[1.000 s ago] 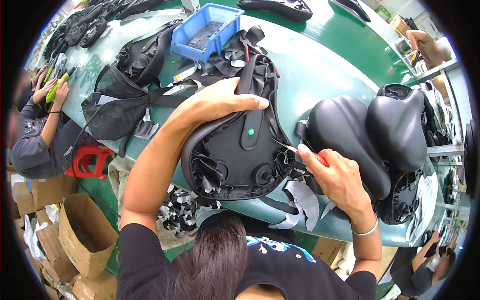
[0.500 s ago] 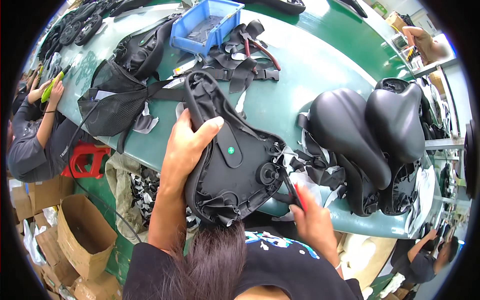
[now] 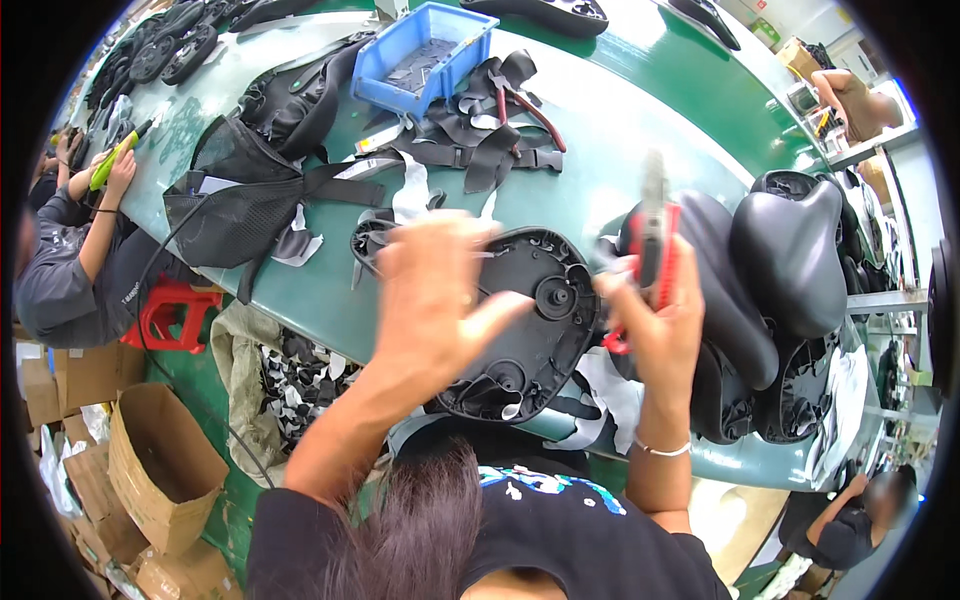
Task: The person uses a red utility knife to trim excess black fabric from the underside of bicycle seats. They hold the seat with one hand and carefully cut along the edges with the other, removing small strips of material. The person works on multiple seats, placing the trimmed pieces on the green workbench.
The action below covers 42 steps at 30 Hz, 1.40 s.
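A black bicycle saddle [image 3: 530,345] lies underside up on the table in front of me, its nose to the left and partly hidden. My left hand [image 3: 425,300] is over it, smeared by motion, thumb spread from the fingers; I make out nothing in its grasp. To the right, my right hand [image 3: 660,340] is raised with its fingers wrapped round a red-handled tool [image 3: 660,245]. The tool's blurred grey end points up, so its exact kind is unclear. A whitish scrap strip [image 3: 411,190] shows just beyond my left fingers.
Finished-looking black saddles [image 3: 790,250] stand at the right. A blue bin [image 3: 425,60], red-handled pliers [image 3: 530,110], straps and a mesh bag [image 3: 235,190] lie across the far left. Cardboard boxes [image 3: 165,470] and a scrap sack [image 3: 240,350] stand below; co-workers sit nearby.
My left hand has let go of the saddle, which now lies lower and turned on the table. My right hand has lifted the tool up and away from the saddle's edge.
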Available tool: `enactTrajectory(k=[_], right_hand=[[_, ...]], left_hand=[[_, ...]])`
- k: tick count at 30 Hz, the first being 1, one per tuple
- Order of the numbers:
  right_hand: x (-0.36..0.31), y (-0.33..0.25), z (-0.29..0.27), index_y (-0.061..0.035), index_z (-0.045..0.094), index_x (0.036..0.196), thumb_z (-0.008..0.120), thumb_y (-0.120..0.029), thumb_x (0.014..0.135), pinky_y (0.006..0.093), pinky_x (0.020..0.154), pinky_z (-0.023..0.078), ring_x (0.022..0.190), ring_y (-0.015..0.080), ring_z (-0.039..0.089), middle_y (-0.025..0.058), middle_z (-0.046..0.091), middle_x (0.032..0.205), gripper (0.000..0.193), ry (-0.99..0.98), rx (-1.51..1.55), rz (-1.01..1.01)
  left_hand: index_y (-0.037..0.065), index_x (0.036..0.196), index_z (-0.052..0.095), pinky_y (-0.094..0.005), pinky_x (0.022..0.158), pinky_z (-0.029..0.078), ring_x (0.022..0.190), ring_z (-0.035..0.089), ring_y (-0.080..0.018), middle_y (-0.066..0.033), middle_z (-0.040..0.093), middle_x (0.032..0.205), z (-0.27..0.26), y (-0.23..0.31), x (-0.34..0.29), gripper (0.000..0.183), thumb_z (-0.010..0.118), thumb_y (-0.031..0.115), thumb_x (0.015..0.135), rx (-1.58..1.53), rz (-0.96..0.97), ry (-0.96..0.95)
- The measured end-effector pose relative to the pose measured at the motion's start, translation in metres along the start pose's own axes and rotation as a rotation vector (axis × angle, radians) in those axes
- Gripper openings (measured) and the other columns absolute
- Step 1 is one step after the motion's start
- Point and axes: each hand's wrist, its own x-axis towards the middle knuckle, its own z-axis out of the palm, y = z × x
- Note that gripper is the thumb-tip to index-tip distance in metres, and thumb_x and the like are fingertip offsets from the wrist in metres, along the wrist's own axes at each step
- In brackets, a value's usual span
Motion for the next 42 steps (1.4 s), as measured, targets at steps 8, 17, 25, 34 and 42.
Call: enactTrajectory(k=[8,17,25,34,42], right_hand=[[-0.011,0.016,-0.062,-0.0060,0.052,0.131,0.068,-0.009,0.082,0.0319,0.062,0.053,0.069,0.0223,0.064,0.0115,0.067,0.107,0.051,-0.315,-0.700,-0.518],[-0.082,-0.002,-0.039,-0.0108,0.049,0.136,0.065,-0.007,0.083,0.0393,0.055,0.047,0.063,0.0308,0.061,0.0160,0.064,0.084,0.055,-0.395,-0.998,-0.062],[-0.028,0.016,-0.032,-0.0106,0.051,0.131,0.059,-0.014,0.091,0.0328,0.053,0.048,0.057,0.0267,0.062,0.0166,0.067,0.084,0.041,-0.164,-0.552,0.028],[-0.022,0.044,-0.037,-0.0068,0.049,0.134,0.064,-0.013,0.087,0.0275,0.060,0.050,0.064,0.0222,0.063,0.0117,0.067,0.093,0.050,-0.145,-0.569,-0.356],[-0.002,0.043,-0.025,-0.0160,0.044,0.139,0.067,-0.017,0.083,0.0400,0.046,0.045,0.051,0.0297,0.056,0.0106,0.053,0.067,0.061,-0.344,-0.976,-0.429]], left_hand=[[0.005,0.085,0.062,-0.0387,0.079,0.037,0.086,0.050,-0.0255,-0.0079,0.058,0.078,0.039,0.001,0.036,0.012,0.064,0.016,0.080,-0.305,0.132,-0.299],[0.002,0.089,0.058,-0.0326,0.070,0.041,0.083,0.056,-0.0169,-0.0084,0.063,0.087,0.047,-0.043,0.047,0.030,0.050,0.031,0.095,-1.779,-0.257,-0.053],[-0.005,0.113,0.056,-0.0352,0.079,0.049,0.089,0.064,-0.0223,-0.0178,0.066,0.096,0.000,-0.054,0.081,0.060,0.072,0.042,0.080,-0.290,-0.198,-1.028],[-0.003,0.128,0.048,-0.0336,0.093,0.045,0.106,0.057,-0.0198,-0.0137,0.060,0.116,-0.022,-0.068,0.026,0.059,0.071,0.017,0.078,-0.840,-0.523,-0.366],[-0.003,0.130,0.044,-0.0346,0.094,0.045,0.107,0.057,-0.0205,-0.0144,0.059,0.118,-0.020,-0.058,0.030,0.056,0.068,0.013,0.082,-0.900,-0.538,-0.326]])
